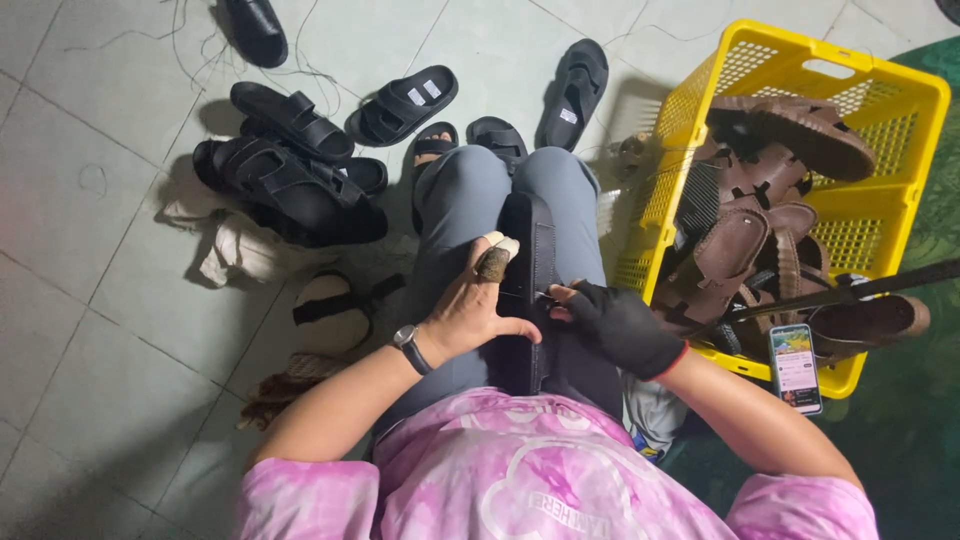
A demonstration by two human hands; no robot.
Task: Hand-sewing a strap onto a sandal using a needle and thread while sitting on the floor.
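The black sole (527, 290) lies lengthwise on the person's lap at the middle of the frame, between the knees and the pink shirt. The left hand (470, 310) has its grip closed around the sole's left edge, thumb across the top and taped fingertips (497, 243) curled over it. The gloved right hand (620, 325) is pinched shut at the sole's right edge on something too small to make out, perhaps a needle. If so, a slip could drive it toward the bare left thumb, which lies just beside it; the sole could also slide off the sloping thighs should the left grip loosen. At the right, a yellow crate (860, 230) holds a heap of brown sandals (770, 200), with a phone (795, 367) leaning on its near wall. Black sandals (300, 170) lie scattered over the floor (80, 230) at upper left.
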